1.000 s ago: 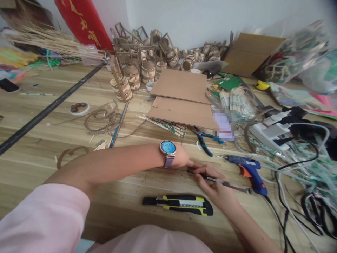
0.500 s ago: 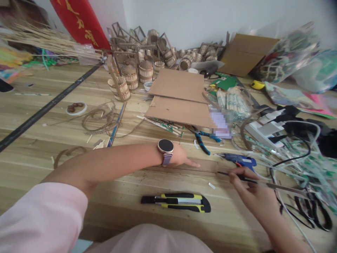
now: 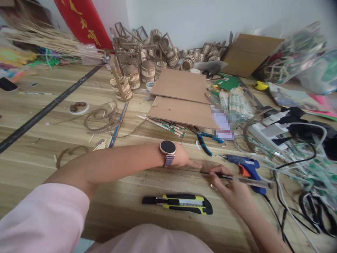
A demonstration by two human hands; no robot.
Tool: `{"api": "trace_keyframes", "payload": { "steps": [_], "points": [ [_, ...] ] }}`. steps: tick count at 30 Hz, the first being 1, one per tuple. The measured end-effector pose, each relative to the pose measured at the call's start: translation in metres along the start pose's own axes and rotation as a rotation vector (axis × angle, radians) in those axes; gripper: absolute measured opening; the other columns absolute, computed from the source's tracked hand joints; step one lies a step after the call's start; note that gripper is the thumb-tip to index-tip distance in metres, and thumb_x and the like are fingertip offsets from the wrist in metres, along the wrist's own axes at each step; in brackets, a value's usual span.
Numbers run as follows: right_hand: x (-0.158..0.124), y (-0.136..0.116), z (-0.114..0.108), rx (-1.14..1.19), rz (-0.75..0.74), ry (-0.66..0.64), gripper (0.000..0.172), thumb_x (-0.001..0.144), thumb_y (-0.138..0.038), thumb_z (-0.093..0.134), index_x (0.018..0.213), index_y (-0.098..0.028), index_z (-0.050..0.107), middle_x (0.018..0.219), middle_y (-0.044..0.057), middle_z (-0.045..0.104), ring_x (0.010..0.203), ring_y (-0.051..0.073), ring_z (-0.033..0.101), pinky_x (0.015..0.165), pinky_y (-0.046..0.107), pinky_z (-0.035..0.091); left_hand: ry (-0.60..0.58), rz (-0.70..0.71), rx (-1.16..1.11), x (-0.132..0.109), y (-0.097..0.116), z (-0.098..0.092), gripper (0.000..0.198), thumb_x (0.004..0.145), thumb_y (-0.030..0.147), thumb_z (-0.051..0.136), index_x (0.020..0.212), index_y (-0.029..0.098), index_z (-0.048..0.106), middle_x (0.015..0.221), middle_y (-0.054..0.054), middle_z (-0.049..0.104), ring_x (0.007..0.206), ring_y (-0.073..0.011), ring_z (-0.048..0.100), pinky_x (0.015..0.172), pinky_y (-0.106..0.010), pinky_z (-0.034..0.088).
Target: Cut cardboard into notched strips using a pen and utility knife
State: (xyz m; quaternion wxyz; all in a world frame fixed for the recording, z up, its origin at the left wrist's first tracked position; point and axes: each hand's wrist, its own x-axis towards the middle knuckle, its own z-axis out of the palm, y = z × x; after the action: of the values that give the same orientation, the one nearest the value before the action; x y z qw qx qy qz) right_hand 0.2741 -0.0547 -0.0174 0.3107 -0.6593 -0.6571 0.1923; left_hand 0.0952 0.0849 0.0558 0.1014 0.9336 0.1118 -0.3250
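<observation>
Wood-grain tabletop (image 3: 116, 200) before a pale wall (image 3: 184, 21). Left of frame: a white dish (image 3: 80, 112) holding round brown beads (image 3: 78, 105). Upper centre: slatted cylindrical baskets (image 3: 127, 92), some under conical lids (image 3: 131, 69). Centre: a flat brown strip (image 3: 207, 164) — left hand (image 3: 183, 156) with one finger extended over it, the others hidden, closure cannot be told; right hand (image 3: 234, 193) pinching a slender dark tool (image 3: 223, 176) — tip at the strip.

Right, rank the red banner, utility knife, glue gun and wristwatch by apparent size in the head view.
1. Red banner, visible part
2. Utility knife and glue gun, too close to rank
3. Wristwatch
</observation>
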Motion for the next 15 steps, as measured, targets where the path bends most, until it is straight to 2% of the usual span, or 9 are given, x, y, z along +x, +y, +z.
{"api": "trace_keyframes", "payload": {
  "steps": [4,7,9,12,15],
  "points": [
    [-0.016,0.028,-0.033,-0.170,0.085,0.133,0.022,0.083,-0.043,0.056,0.072,-0.026,0.064,0.063,0.001,0.069,0.042,0.016,0.055,0.037,0.028,0.042,0.020,0.003,0.004,0.000,-0.002,0.001,0.100,0.071,-0.007,0.063,0.150,0.048,0.036,0.064,0.005,0.065,0.054,-0.0150,0.056,0.052,-0.021,0.038],
    [-0.024,0.037,-0.044,-0.307,0.138,0.283,0.024,0.085,-0.048,0.056,0.075,-0.028,0.064,0.065,0.001,0.070,0.047,0.020,0.061,0.041,0.031,0.047,0.041,0.012,0.001,0.001,-0.002,0.003,0.101,0.070,-0.007,0.063,0.150,0.049,0.036,0.066,0.005,0.067,0.053,-0.0148,0.055,0.054,-0.021,0.040],
    [-0.025,0.033,-0.037,-0.326,0.117,0.310,0.026,0.089,-0.050,0.053,0.085,-0.028,0.067,0.077,0.003,0.075,0.065,0.023,0.070,0.055,0.033,0.055,0.035,0.014,0.002,0.003,-0.002,0.004,0.102,0.070,-0.007,0.063,0.151,0.049,0.033,0.069,0.004,0.070,0.052,-0.0151,0.054,0.053,-0.022,0.039],
    [-0.021,0.019,-0.011,-0.316,0.024,0.171,0.027,0.096,-0.045,0.048,0.106,-0.029,0.067,0.101,0.004,0.077,0.089,0.023,0.073,0.079,0.035,0.058,0.018,0.012,0.003,0.006,-0.003,0.007,0.103,0.073,-0.007,0.062,0.153,0.048,0.029,0.074,0.003,0.072,0.050,-0.0155,0.054,0.051,-0.023,0.037],
    [-0.017,0.011,0.010,-0.370,-0.012,0.075,0.033,0.100,-0.038,0.037,0.112,-0.029,0.066,0.109,0.005,0.076,0.092,0.022,0.074,0.076,0.034,0.058,0.024,0.048,-0.016,0.002,-0.010,0.013,0.100,0.073,-0.006,0.063,0.152,0.047,0.033,0.077,0.003,0.072,0.053,-0.0157,0.056,0.051,-0.023,0.035]
  ]
}}
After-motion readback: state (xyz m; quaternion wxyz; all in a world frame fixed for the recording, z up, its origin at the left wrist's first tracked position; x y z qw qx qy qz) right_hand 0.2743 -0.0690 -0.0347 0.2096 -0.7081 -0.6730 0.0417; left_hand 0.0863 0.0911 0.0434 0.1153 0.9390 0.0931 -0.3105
